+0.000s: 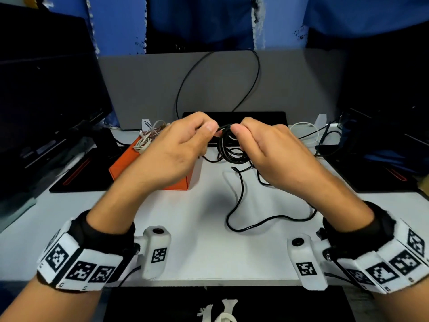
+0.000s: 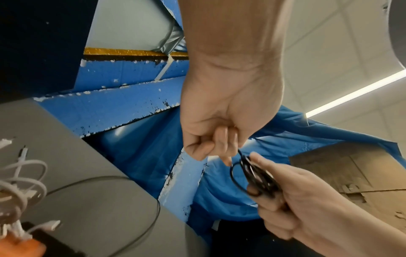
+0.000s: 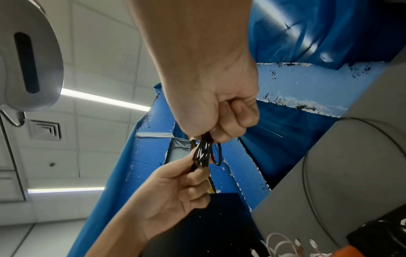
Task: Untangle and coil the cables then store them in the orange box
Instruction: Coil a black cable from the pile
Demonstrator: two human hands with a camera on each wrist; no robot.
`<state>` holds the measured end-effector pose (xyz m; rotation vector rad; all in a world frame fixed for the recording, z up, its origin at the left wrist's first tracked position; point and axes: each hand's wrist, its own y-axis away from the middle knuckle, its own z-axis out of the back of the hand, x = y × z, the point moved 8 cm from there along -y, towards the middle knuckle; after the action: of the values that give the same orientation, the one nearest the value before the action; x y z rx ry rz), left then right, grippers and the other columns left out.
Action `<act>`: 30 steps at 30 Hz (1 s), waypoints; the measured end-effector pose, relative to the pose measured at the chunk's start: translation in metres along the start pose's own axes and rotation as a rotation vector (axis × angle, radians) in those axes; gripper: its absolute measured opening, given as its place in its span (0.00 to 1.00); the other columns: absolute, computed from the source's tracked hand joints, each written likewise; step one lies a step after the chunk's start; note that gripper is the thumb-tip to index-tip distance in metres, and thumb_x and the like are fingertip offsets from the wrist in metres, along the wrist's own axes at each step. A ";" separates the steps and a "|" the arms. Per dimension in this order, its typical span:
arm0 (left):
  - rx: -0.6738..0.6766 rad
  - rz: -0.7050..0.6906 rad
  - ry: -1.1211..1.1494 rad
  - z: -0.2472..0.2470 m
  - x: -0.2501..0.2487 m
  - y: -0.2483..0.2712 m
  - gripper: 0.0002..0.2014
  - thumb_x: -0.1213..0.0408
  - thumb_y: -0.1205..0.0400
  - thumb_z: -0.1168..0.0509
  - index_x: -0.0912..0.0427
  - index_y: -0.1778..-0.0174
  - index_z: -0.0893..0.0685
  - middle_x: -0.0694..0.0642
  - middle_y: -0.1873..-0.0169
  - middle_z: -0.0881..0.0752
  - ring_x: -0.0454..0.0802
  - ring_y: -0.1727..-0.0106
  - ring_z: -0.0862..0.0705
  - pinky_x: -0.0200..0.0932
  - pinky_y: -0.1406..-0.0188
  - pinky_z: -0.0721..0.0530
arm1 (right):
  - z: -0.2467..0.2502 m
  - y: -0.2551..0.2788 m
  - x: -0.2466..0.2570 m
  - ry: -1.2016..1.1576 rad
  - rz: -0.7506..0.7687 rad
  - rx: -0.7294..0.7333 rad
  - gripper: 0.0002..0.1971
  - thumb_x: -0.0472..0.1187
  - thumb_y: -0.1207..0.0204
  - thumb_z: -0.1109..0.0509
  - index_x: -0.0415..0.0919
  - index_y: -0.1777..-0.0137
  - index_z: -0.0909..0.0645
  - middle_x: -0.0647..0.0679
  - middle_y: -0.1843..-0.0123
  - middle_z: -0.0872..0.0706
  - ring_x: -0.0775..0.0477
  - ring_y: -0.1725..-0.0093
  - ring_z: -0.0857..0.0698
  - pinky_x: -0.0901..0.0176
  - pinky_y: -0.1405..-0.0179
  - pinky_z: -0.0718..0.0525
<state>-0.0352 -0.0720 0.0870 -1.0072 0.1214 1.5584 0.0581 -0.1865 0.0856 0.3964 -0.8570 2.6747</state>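
A black cable coil (image 1: 228,147) hangs between both hands above the white table (image 1: 199,240). My right hand (image 1: 260,145) grips the bundle of loops (image 3: 203,153) in curled fingers. My left hand (image 1: 185,140) pinches a strand at the coil's top between thumb and fingers (image 2: 222,149). The cable's loose tail (image 1: 241,205) trails over the table in front of the hands. The orange box (image 1: 130,166) sits left of centre, partly hidden by my left hand, with a bundle of white cables (image 1: 151,135) in it.
A white cable (image 1: 304,133) lies coiled at the back right. Another black cable (image 1: 218,82) loops up a grey panel behind. A dark monitor (image 1: 46,89) stands at the left, and dark pads (image 1: 76,173) flank the table.
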 end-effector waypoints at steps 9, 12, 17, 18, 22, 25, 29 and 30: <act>0.128 0.118 0.225 0.006 -0.001 0.007 0.07 0.63 0.17 0.29 0.64 0.51 0.11 0.47 0.65 0.14 0.38 0.61 0.19 0.27 0.57 0.23 | -0.008 0.001 0.007 0.252 0.043 -0.012 0.19 0.61 0.15 0.59 0.47 0.51 0.36 0.55 0.73 0.33 0.32 0.65 0.26 0.47 0.65 0.36; 0.127 0.132 0.316 0.010 -0.002 0.006 0.11 0.61 0.20 0.28 0.64 0.47 0.08 0.42 0.66 0.13 0.35 0.63 0.20 0.28 0.58 0.24 | -0.007 0.001 0.006 0.288 0.058 -0.015 0.20 0.61 0.15 0.60 0.47 0.51 0.37 0.55 0.74 0.35 0.31 0.67 0.27 0.47 0.67 0.37; 0.140 0.216 0.413 0.008 0.009 0.006 0.14 0.54 0.26 0.25 0.56 0.48 0.05 0.59 0.55 0.10 0.51 0.56 0.21 0.43 0.53 0.27 | -0.007 0.000 0.004 0.276 0.046 0.008 0.20 0.61 0.16 0.61 0.47 0.51 0.37 0.55 0.73 0.33 0.33 0.67 0.28 0.47 0.66 0.36; 0.137 0.220 0.424 0.007 0.010 0.006 0.13 0.56 0.27 0.26 0.56 0.50 0.04 0.57 0.55 0.09 0.47 0.57 0.19 0.39 0.55 0.25 | -0.008 0.000 0.003 0.227 0.036 0.019 0.20 0.62 0.16 0.60 0.48 0.53 0.36 0.54 0.72 0.31 0.34 0.66 0.27 0.47 0.65 0.36; 0.132 0.197 0.458 -0.001 0.006 0.005 0.11 0.63 0.28 0.27 0.60 0.51 0.06 0.49 0.61 0.07 0.35 0.61 0.13 0.26 0.59 0.21 | -0.006 0.001 0.002 0.032 -0.006 0.044 0.19 0.61 0.14 0.55 0.55 0.64 0.38 0.52 0.69 0.27 0.45 0.67 0.27 0.47 0.67 0.37; 0.049 0.140 0.456 -0.002 0.004 0.002 0.12 0.62 0.29 0.25 0.62 0.52 0.08 0.44 0.63 0.09 0.36 0.57 0.12 0.26 0.54 0.20 | -0.007 0.000 -0.001 -0.057 -0.033 0.054 0.20 0.59 0.12 0.52 0.54 0.65 0.35 0.50 0.67 0.23 0.47 0.65 0.24 0.49 0.65 0.29; -0.116 0.083 0.526 -0.011 0.005 0.000 0.06 0.63 0.28 0.20 0.57 0.61 0.09 0.53 0.64 0.15 0.44 0.59 0.16 0.33 0.54 0.19 | -0.013 -0.001 -0.004 -0.212 -0.045 0.119 0.23 0.55 0.08 0.49 0.46 0.60 0.23 0.53 0.67 0.22 0.52 0.67 0.23 0.50 0.60 0.24; -0.144 0.075 0.572 -0.015 0.005 0.000 0.05 0.65 0.27 0.20 0.56 0.62 0.11 0.53 0.66 0.17 0.45 0.60 0.18 0.34 0.55 0.19 | -0.015 -0.001 -0.004 -0.245 -0.047 0.141 0.23 0.54 0.07 0.49 0.44 0.57 0.21 0.53 0.67 0.22 0.52 0.68 0.24 0.51 0.62 0.23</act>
<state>-0.0271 -0.0771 0.0749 -1.5580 0.4521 1.3191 0.0600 -0.1775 0.0733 0.7813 -0.7141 2.6880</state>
